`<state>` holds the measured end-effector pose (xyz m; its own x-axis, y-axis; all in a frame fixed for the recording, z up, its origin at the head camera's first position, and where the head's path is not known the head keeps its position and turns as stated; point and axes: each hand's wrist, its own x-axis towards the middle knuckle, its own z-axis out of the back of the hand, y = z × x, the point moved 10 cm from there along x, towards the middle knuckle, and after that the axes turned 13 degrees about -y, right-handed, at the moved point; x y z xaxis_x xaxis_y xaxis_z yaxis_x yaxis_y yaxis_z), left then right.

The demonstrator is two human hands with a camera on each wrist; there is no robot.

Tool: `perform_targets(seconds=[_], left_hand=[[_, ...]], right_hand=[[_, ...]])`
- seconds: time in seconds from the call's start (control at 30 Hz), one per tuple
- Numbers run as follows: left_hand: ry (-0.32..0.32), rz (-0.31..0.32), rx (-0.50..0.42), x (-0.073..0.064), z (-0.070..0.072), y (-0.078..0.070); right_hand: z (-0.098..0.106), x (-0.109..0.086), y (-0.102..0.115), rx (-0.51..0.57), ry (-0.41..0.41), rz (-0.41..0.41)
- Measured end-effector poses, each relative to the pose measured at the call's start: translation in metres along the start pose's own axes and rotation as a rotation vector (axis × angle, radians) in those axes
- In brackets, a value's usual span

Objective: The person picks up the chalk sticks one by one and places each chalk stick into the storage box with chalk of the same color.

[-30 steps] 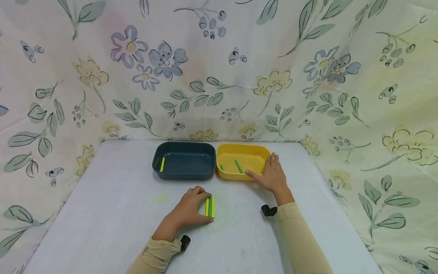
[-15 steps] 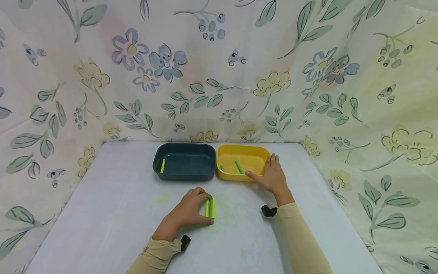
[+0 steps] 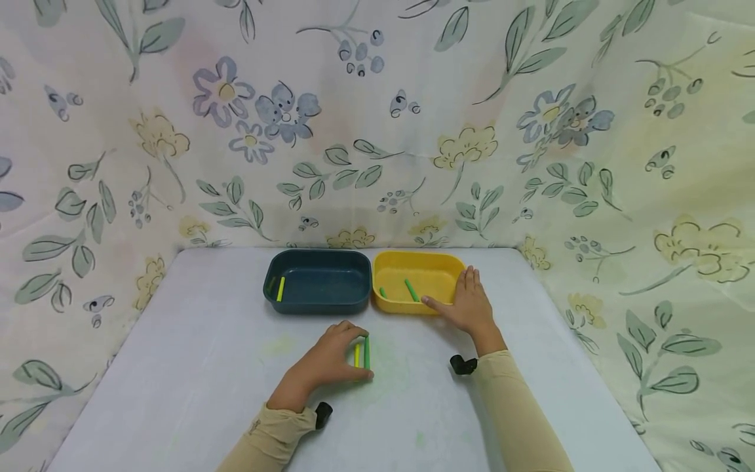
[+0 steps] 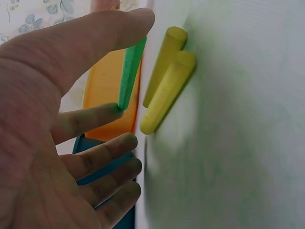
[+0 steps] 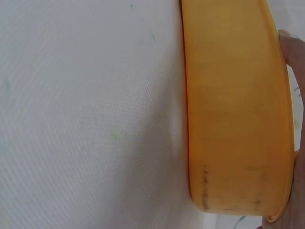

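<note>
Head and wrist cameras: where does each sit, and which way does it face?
Head: on the head, facing forward and down over the tabletop; left hand, right hand and sleeves show.
Left wrist: on that wrist, facing the left hand, which pinches a green chalk-like stick.
Right wrist: likewise, facing the yellow tray; part of the right hand shows.
Head and left wrist share the stick.

Floral cloth (image 3: 377, 98) behind a white tabletop (image 3: 200, 380)

Across the lower half of the head view, a white tabletop (image 3: 206, 354) smudged with green carries a navy tray (image 3: 324, 285) and a yellow tray (image 3: 407, 263) at centre, two yellow chalk sticks (image 4: 167, 93) below
</note>
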<state>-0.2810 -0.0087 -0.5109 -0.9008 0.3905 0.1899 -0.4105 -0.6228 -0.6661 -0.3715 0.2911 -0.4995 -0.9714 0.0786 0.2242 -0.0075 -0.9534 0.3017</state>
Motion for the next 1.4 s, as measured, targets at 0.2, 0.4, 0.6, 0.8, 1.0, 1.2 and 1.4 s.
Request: perform_targets(seconds=[0.2, 0.4, 0.6, 0.8, 1.0, 1.2, 1.4], left_hand=[[-0.016, -0.015, -0.016, 0.006, 0.002, -0.005], [-0.021, -0.012, -0.014, 0.011, 0.003, -0.009], [-0.041, -0.041, -0.026, 0.020, 0.008, -0.023], [-0.051, -0.062, -0.036, 0.031, 0.012, -0.037], [-0.061, -0.062, -0.039, 0.039, 0.019, -0.044], [-0.114, -0.081, -0.035, 0.052, 0.036, -0.048], [-0.136, -0.105, 0.004, 0.065, 0.044, -0.051]], right_hand=[[0.002, 0.000, 0.001, 0.003, -0.009, 0.001], [0.000, -0.001, 0.001, 0.008, -0.013, 0.002], [0.001, -0.001, -0.003, -0.001, -0.019, 0.002], [0.001, 0.000, -0.004, 0.008, -0.021, 0.002], [-0.004, -0.001, -0.005, -0.006, -0.012, 0.001], [-0.005, -0.002, -0.003, -0.004, -0.020, 0.006], [-0.004, -0.001, -0.004, -0.010, -0.030, 0.012]])
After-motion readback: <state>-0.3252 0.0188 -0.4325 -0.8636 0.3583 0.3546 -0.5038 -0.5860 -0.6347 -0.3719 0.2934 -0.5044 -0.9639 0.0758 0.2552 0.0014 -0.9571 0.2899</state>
